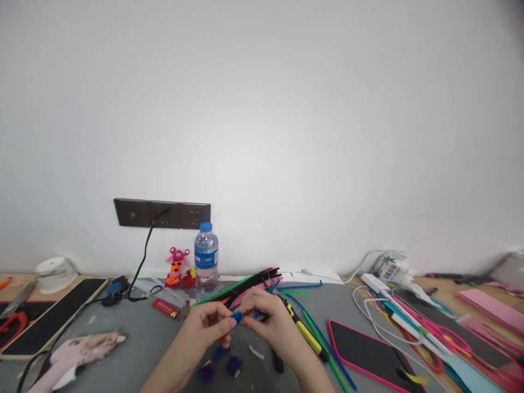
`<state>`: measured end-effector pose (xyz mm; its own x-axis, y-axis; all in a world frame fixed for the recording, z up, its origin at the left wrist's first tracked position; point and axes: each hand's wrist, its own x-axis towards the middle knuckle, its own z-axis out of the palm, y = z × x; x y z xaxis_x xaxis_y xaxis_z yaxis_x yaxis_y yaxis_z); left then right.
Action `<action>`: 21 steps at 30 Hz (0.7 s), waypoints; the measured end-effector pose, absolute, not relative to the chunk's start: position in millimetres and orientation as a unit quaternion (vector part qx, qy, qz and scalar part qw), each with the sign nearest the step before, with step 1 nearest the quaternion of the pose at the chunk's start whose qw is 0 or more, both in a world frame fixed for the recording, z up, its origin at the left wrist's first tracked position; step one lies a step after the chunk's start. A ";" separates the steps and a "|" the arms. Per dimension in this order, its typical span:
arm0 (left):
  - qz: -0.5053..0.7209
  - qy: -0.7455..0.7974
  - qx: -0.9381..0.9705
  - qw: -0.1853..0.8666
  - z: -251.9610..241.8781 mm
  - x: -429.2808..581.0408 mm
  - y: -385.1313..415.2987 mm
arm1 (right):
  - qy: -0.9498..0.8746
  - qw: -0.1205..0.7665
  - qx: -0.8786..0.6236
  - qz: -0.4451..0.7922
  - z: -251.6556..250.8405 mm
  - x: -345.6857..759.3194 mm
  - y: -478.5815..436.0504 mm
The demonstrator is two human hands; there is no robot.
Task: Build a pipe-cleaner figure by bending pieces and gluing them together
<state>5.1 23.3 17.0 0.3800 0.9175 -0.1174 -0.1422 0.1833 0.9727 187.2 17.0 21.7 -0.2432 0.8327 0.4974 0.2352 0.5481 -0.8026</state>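
My left hand (208, 326) and my right hand (273, 323) meet over the grey table (143, 338), both pinched on a small blue piece (236, 316) held between their fingertips. Just below the hands lie a blue scrap (219, 353) and two purple pieces (206, 373) (233, 365). Behind the hands is a bundle of coloured pipe cleaners (245, 286), black, green, pink and blue. A yellow-handled tool (305, 333) lies right of my right hand.
A water bottle (206, 256) and a small pink-orange craft figure (176, 267) stand by the wall under a dark socket strip (161, 213). A pink-rimmed black board (368, 355) lies at right, with cables and scissors (438, 330). At left lie another black board (53, 316) and a pink cloth (77, 352).
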 end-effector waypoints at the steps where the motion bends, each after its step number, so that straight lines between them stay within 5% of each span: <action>1: 0.399 0.386 0.492 0.671 17.6 5.2 22.1 | -0.730 0.493 -0.366 0.301 21.6 187.1 17.1; 21: 0.394 0.363 0.475 0.698 9.0 7.1 23.3 | -0.724 0.517 -0.356 0.286 25.3 185.0 14.4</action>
<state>7.1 23.3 9.0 0.4266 0.8945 -0.1334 -0.2048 0.2392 0.9491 185.0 14.4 25.3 -0.2117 0.8108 0.5457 0.2193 0.5835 -0.7819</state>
